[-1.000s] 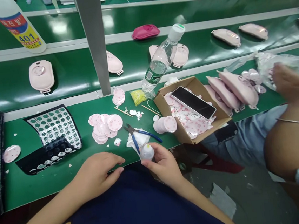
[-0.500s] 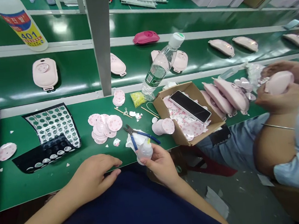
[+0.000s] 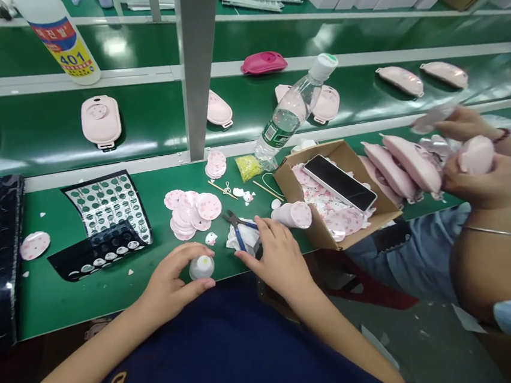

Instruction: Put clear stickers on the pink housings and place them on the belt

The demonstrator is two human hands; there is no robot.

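Note:
My left hand has thumb and fingers around a small translucent squeeze bottle with a yellow tip, near the bench's front edge. My right hand is over blue-handled pliers, thumb and fingers apart around the handles; whether it touches them I cannot tell. The pliers lie on a crumpled white tissue. Behind my left hand is a loose pile of pink printed discs, with a small white cat-shaped piece beside it. More discs lie in a toppled stack to the right.
A cardboard box holds printed pieces and a phone. A tilted water bottle stands behind. Left lies a dark sticker sheet. Pink cases rest on the green belt. A co-worker's hands hold pink parts at right.
The squeeze bottle has passed from my right hand to my left. My right hand has moved up over the pliers. The view has shifted left. The co-worker's hands have moved apart.

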